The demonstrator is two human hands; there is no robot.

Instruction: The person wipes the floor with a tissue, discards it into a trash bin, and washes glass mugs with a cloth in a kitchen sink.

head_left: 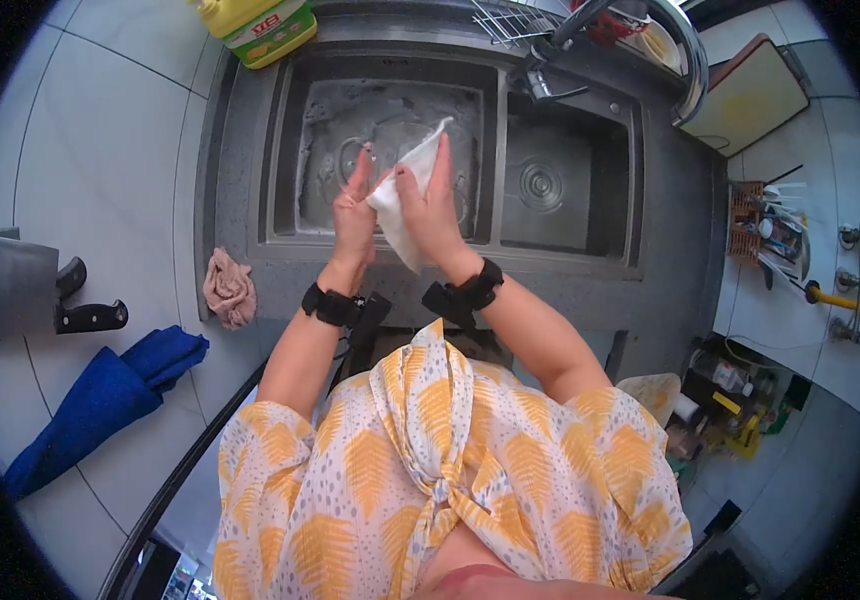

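While two bare hands meet above a dark double sink, a white cloth hangs between them, over the front part of the large left basin. The right hand has its grip closed on the cloth, thumb across the near face and fingers pointing up along its raised tip; the lower end droops toward the wrist. The left hand is upright just beside the cloth's left edge, fingers pointing away from the body; whether its grip pinches the fabric, I cannot tell. Each wrist wears a black band.

Below the hands, the large basin's floor looks wet and cloudy. To its right is a smaller basin with a round drain, and a metal faucet stands behind the two. A yellow jug sits at the back left of the grey counter. A crumpled pink cloth lies at the counter's front left corner. Farther left are a black-handled knife and a bundled blue cloth. At the right are a cutting board and a brown basket beside utensils. The person wears a white top patterned with yellow leaves.
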